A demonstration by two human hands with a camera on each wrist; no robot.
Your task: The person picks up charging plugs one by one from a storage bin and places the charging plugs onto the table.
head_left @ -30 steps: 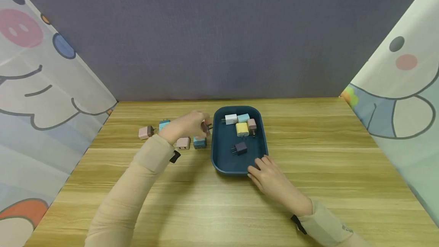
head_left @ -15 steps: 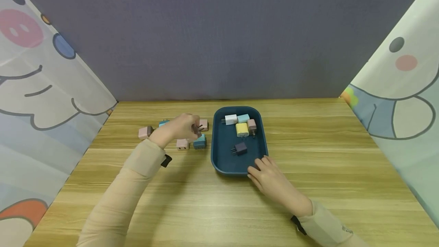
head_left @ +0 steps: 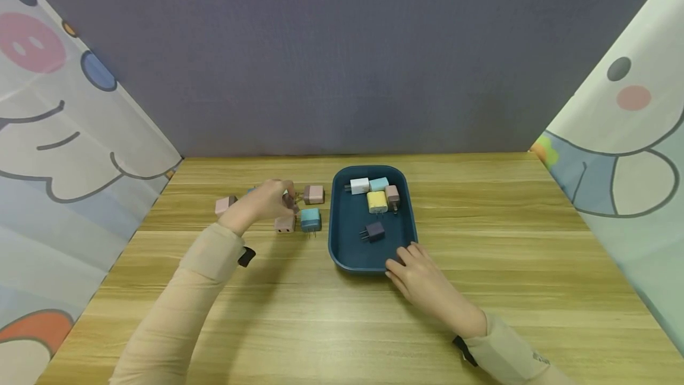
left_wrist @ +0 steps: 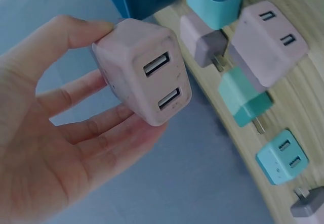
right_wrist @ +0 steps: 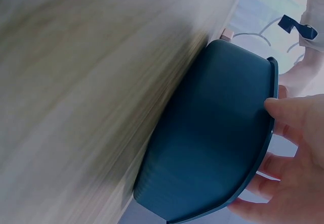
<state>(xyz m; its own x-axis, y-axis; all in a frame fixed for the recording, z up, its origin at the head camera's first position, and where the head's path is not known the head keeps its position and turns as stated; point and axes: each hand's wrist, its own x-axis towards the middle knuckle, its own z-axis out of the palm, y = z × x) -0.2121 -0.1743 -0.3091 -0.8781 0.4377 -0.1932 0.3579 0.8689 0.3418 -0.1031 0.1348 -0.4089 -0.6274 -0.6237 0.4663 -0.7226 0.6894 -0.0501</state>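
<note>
My left hand (head_left: 264,199) pinches a pink charger plug (left_wrist: 144,72) between thumb and fingers, its two USB ports facing the left wrist camera. It hangs over the group of chargers left of the tray. Nearby lie a pink charger (head_left: 314,194), a teal charger (head_left: 310,220) and another pink charger (head_left: 284,224) with two ports. My right hand (head_left: 422,278) grips the near right rim of the dark blue tray (head_left: 347,267), thumb (right_wrist: 283,110) on the outer wall and fingers over the edge.
Inside the tray lie a white charger (head_left: 360,186), a light blue one (head_left: 379,184), a yellow one (head_left: 377,202), a pink-brown one (head_left: 392,196) and a dark purple one (head_left: 373,231). At the far left sits a pink charger (head_left: 224,205). A grey wall (head_left: 342,76) bounds the wooden table.
My left hand has moved left, away from the tray's edge, still holding the pink charger. The pink charger beside the tray has come into full view. My right hand stays on the rim.
</note>
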